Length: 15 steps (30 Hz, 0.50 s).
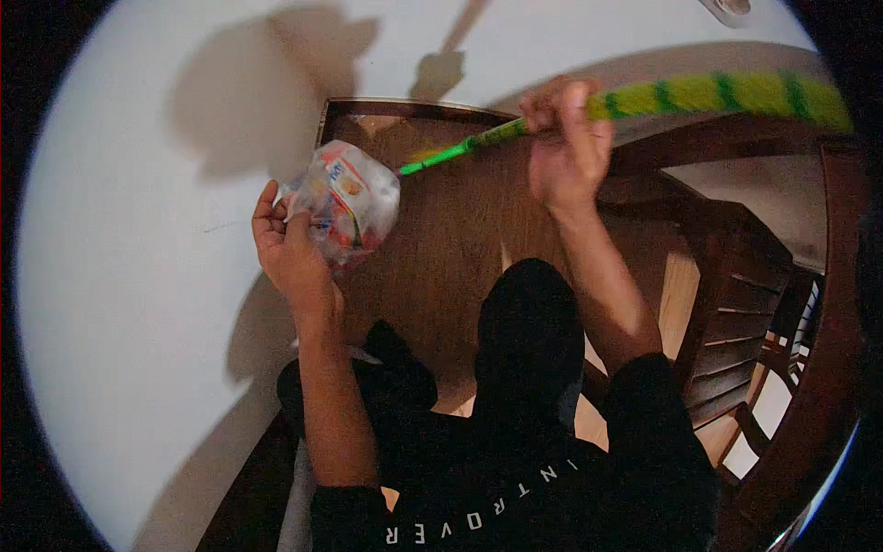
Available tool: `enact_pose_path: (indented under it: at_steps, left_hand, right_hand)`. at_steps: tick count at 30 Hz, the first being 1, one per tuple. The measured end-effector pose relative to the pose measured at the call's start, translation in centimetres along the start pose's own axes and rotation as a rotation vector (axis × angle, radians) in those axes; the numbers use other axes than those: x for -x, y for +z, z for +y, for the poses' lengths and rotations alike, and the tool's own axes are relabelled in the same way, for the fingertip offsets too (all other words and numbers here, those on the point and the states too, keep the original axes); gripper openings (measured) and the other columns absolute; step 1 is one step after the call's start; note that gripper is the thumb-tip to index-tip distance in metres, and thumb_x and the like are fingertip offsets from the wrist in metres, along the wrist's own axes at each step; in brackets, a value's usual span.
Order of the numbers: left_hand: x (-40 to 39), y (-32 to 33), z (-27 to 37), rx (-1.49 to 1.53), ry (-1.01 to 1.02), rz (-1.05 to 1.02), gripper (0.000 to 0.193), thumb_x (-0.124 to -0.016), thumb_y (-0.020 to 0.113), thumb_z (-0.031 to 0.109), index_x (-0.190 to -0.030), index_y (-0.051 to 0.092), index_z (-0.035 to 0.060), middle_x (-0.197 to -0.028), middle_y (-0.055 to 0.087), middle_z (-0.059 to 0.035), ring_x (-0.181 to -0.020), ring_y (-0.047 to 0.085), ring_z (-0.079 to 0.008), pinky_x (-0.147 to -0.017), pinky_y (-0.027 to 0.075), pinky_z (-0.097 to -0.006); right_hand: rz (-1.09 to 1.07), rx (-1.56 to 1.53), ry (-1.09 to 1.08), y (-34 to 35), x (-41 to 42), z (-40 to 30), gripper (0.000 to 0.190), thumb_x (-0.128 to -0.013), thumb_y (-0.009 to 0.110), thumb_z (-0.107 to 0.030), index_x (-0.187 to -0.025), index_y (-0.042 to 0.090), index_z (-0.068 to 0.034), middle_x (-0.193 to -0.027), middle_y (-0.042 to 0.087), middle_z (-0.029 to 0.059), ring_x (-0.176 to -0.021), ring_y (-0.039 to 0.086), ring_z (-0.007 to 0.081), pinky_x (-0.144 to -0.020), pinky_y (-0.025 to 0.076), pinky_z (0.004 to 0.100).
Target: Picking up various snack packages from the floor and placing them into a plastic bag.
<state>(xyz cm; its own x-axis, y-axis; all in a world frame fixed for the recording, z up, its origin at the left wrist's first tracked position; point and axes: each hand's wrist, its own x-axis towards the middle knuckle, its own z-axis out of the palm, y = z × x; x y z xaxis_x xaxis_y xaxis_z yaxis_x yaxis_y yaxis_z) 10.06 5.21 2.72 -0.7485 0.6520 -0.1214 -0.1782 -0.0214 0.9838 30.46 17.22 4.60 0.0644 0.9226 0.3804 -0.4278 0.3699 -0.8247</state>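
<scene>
My left hand (293, 241) grips a crumpled clear plastic bag (376, 196) by its left side. Printed packaging (348, 186) in red, white and blue shows on or through the plastic; it bears writing. My right hand (569, 148) is closed around a long stick (697, 96), yellow with green bands and blurred toward the right rim. Its thin bright green end (438, 159) points left and reaches the bag's right edge. I cannot tell whether it touches the bag, or what kind of tool the stick belongs to.
Below my hands is a dark brown wooden surface (441, 297), its far raised edge (414, 110) against a white wall (124, 276). Wooden stair treads (741, 338) and a dark rail (814, 345) lie at right. My black-clothed knee (528, 331) rises centrally.
</scene>
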Motion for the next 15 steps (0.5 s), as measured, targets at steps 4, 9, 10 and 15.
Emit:
enact_pose_path:
  at_steps: [4, 9, 10, 15]
  left_hand:
    - [-0.6, -1.6, 0.6, 0.006, -0.024, -0.021, 0.032, -0.079, 0.047, -0.006, -0.11, 0.049, -0.0019, -0.091, 0.054, -0.0063, -0.081, 0.053, -0.0123, -0.076, 0.044, -0.0253]
    - [-0.8, -2.2, 0.3, -0.205, 0.059, -0.013, 0.021, -0.077, 0.047, -0.005, -0.096, 0.056, -0.0019, -0.082, 0.055, -0.0037, -0.072, 0.051, -0.0093, -0.068, 0.043, -0.0225]
    - [-0.7, -2.2, 0.9, -0.242, 0.081, -0.007, 0.018, -0.077, 0.047, -0.005, -0.092, 0.057, -0.0018, -0.08, 0.055, -0.0033, -0.07, 0.05, -0.0087, -0.067, 0.042, -0.0219]
    - [-0.6, -2.0, 1.7, -0.284, 0.134, -0.026, 0.017, -0.077, 0.047, -0.003, -0.09, 0.057, -0.0011, -0.08, 0.056, -0.0035, -0.07, 0.051, -0.0089, -0.068, 0.043, -0.0225]
  right_hand:
    - [-0.106, -0.19, -0.111, 1.3, -0.8, -3.8, 0.024, -0.091, 0.048, -0.024, -0.074, 0.043, -0.007, -0.062, 0.038, 0.0004, -0.056, 0.034, 0.011, -0.053, 0.032, 0.0262]
    - [-0.12, -0.184, 0.032, 1.1, -0.1, -5.4, 0.026, -0.091, 0.048, -0.026, -0.073, 0.042, -0.009, -0.063, 0.037, -0.0003, -0.057, 0.033, 0.01, -0.053, 0.031, 0.0257]
    - [-0.088, -0.158, 0.115, 1.3, 0.5, -4.5, 0.025, -0.091, 0.049, -0.026, -0.074, 0.042, -0.009, -0.064, 0.038, -0.0004, -0.057, 0.034, 0.0099, -0.053, 0.031, 0.0257]
    - [-0.088, -0.209, 0.332, 4.1, 3.3, -0.1, 0.024, -0.092, 0.046, -0.024, -0.074, 0.04, -0.01, -0.067, 0.035, 0.0003, -0.063, 0.034, 0.0129, -0.063, 0.033, 0.0298]
